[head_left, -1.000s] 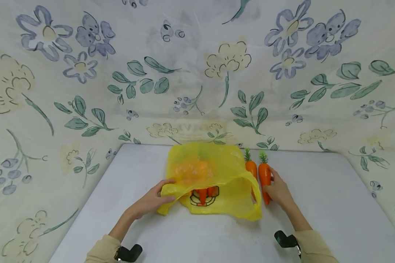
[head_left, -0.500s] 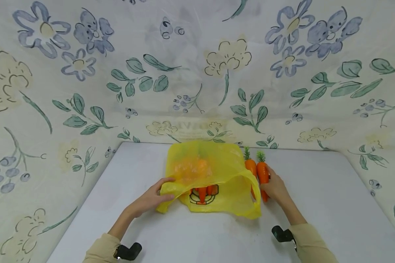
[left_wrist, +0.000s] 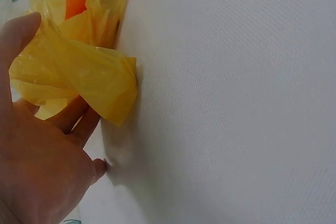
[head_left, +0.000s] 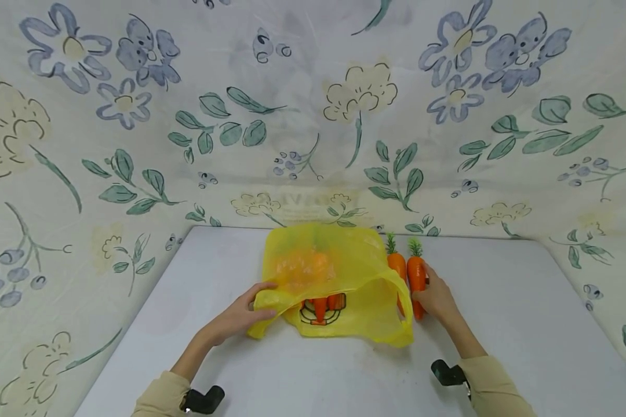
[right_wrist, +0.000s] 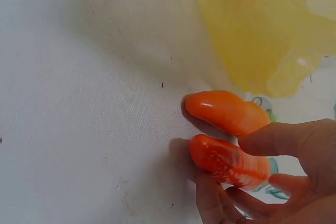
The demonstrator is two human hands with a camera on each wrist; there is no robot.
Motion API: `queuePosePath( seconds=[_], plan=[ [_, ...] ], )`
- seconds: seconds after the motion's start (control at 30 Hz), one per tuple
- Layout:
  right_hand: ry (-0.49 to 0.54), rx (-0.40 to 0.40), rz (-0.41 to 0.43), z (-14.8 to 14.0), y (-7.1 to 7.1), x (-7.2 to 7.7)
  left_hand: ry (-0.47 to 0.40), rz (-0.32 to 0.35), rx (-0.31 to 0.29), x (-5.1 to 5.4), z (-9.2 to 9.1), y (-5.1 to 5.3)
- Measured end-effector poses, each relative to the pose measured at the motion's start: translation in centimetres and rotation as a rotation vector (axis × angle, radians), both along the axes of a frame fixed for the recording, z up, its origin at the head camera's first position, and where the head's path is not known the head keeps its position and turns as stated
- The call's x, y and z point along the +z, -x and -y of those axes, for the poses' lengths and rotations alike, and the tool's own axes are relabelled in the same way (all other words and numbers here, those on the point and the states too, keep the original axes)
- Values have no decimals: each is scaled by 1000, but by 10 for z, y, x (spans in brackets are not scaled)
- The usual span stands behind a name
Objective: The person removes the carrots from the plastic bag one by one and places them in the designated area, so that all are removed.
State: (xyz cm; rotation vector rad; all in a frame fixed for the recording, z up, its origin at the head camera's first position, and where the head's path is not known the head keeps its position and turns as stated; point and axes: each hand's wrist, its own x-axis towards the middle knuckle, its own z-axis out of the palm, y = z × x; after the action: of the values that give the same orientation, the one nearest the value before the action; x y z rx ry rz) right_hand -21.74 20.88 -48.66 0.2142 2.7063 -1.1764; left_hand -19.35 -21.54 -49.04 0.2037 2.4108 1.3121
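A yellow plastic bag (head_left: 323,260) lies on the table with several orange carrots inside, their tips showing at its mouth. My left hand (head_left: 242,315) grips the left handle of the bag, thumb and fingers round the film (left_wrist: 79,72). To the right of the bag lie two carrots with green tops, side by side. Fingers and thumb of my right hand (head_left: 440,298) are round the outer carrot (head_left: 416,275); in the right wrist view this carrot (right_wrist: 226,163) sits between them. The inner carrot (head_left: 396,263) lies beside it, partly behind the bag's right handle.
The white table (head_left: 527,313) has a floral sheet (head_left: 302,145) rising behind it and at its sides. A black device is strapped at each wrist, near the beige sleeves (head_left: 492,385).
My right hand and the outer carrot have shifted slightly left, closer to the inner carrot. The left hand and the bag have stayed nearly still.
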Motion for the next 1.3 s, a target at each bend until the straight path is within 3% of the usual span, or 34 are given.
queuePosePath(
  seconds=[0.53, 1.3],
  plan=[
    [22, -39, 39, -1, -4, 14, 15, -16, -12, 0, 2, 0],
    [45, 2, 10, 8, -7, 36, 12, -13, -14, -2, 0, 1]
  ],
)
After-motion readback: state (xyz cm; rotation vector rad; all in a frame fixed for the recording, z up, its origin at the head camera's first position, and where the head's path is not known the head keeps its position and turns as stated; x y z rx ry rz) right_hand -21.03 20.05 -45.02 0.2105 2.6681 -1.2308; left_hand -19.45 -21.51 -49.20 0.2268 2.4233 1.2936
